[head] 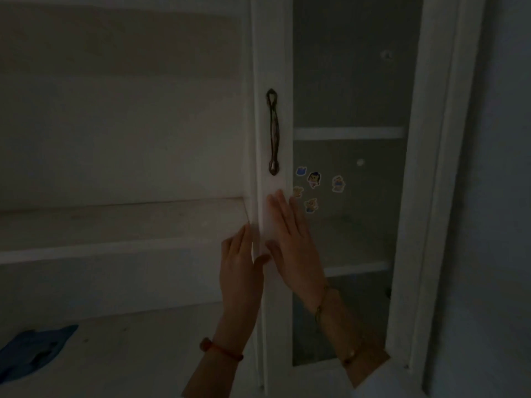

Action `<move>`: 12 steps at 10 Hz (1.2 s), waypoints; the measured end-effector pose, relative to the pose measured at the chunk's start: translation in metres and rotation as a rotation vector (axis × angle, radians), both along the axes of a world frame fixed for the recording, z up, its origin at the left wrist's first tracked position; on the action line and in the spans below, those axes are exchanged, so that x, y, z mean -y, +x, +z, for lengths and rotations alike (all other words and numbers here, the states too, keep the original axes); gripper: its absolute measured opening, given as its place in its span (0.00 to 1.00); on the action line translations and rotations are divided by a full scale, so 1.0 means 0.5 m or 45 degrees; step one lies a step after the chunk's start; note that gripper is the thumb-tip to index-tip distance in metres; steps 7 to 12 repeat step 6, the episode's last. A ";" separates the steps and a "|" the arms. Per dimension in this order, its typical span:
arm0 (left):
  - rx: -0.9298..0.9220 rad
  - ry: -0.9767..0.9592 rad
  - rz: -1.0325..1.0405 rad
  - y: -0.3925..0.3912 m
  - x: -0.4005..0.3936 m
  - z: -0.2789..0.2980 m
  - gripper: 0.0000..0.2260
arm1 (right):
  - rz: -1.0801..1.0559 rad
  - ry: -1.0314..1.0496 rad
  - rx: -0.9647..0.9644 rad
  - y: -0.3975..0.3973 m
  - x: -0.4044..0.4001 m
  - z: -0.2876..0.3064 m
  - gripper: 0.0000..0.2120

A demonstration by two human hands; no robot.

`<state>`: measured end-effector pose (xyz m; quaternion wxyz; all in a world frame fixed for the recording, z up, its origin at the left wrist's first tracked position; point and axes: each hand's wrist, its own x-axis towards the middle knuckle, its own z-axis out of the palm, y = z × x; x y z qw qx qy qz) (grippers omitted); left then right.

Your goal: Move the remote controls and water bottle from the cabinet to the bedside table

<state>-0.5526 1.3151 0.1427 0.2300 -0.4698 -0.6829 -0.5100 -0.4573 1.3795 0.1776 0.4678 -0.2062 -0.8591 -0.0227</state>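
Hands: both bare hands meet at the leading edge of a white cabinet door point(273, 196) in a dim room.
Left hand: the left hand point(240, 271) curls around the door's edge from the open side, fingers hidden behind the stile and thumb lying across its front; it grips the door.
Right hand: the right hand point(290, 242) lies flat on the door's front face, fingers extended and close together, thumb angled down toward the left thumb; it holds nothing.
Wrists: a red bracelet point(219, 350) circles the left wrist; a thin bracelet point(320, 304) and a second band lower down ring the right forearm.
Door: a dark metal handle point(273, 132) runs upright on the stile, above both hands; the glass pane point(350, 81) to its right carries a cluster of small cartoon stickers point(314, 180) just beside the right hand's fingertips.
Cabinet interior: pale shelves point(120, 228) show to the left of the door; further shelves point(349, 133) show through the glass.
Task items: neither remote controls nor a water bottle can be made out on any visible shelf in this light.
Lower left: a blue cloth-like item point(34, 349) lies on the pale lower surface, well apart from the hands.
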 end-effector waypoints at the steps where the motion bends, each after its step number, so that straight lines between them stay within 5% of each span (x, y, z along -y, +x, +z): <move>1: -0.056 -0.028 0.040 -0.005 -0.006 0.004 0.30 | -0.019 -0.007 -0.002 -0.004 -0.002 0.002 0.37; 12: -0.178 -0.027 -0.124 -0.022 0.074 -0.022 0.25 | 0.075 -0.135 -0.105 0.028 0.035 -0.007 0.34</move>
